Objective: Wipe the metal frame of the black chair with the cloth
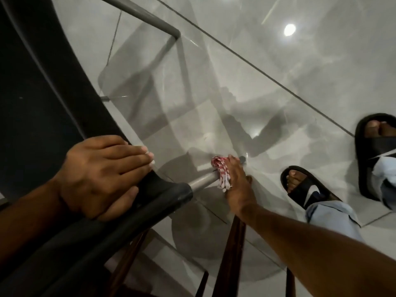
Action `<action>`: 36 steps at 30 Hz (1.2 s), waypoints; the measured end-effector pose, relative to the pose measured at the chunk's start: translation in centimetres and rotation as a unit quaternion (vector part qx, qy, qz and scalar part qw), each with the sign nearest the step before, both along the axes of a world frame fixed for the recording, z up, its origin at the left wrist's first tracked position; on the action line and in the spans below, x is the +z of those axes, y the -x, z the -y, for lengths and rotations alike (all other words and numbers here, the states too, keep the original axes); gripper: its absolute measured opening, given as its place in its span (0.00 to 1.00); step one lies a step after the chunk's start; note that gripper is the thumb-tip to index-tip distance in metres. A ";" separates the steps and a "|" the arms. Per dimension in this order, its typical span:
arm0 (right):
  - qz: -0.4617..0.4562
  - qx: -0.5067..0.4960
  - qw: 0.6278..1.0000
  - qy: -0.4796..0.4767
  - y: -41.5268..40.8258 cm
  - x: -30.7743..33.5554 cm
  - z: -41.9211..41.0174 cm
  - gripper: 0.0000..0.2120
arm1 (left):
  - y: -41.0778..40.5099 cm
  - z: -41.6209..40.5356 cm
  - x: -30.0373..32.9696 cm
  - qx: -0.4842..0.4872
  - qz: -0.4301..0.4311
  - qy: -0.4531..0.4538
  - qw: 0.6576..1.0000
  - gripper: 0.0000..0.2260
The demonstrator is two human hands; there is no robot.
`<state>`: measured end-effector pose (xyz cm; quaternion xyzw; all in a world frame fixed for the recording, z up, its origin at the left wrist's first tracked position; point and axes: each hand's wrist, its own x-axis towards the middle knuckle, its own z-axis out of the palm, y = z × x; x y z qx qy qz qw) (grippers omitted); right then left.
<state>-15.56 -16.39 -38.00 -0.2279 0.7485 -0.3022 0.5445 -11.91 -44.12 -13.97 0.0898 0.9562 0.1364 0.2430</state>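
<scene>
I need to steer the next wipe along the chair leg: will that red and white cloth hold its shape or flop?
Likely floppy: the cloth is bunched in folds around the metal leg under the right hand. Probably light, since a few fingers hold it. It may slide easily on the smooth tube. The left hand steadies the black seat.

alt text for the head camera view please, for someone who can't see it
Seen from above, a person's right hand presses a red and white cloth around a metal chair leg, while the left hand grips the black chair. Two feet in black sandals stand on glossy grey tiles.
</scene>
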 end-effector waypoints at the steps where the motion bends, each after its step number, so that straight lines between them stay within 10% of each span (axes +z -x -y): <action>1: 0.037 -0.002 0.999 -0.027 0.5 -1.4 -0.6 0.28 | -0.2 0.1 -0.1 -0.002 0.004 0.000 1.000 0.21; 5: 0.084 -0.037 0.993 -0.077 2.7 -4.6 -0.6 0.22 | -0.1 0.3 0.1 -0.014 0.014 0.005 1.000 0.23; 10: 0.116 0.285 0.939 -0.152 6.8 -4.3 2.8 0.36 | 0.5 -0.2 0.6 -0.007 0.001 0.001 1.000 0.21; 13: 0.092 0.356 0.924 -0.104 8.2 -0.4 5.7 0.26 | 0.5 -0.2 0.7 -0.008 0.006 0.003 1.000 0.20; 22: 0.099 0.033 0.994 -0.024 2.8 14.8 3.6 0.23 | 0.2 -0.2 0.4 -0.006 0.012 0.011 1.000 0.22; 36: 0.070 0.143 0.969 -0.191 4.1 -5.9 0.3 0.20 | -0.1 0.0 0.4 -0.006 0.050 0.020 0.999 0.23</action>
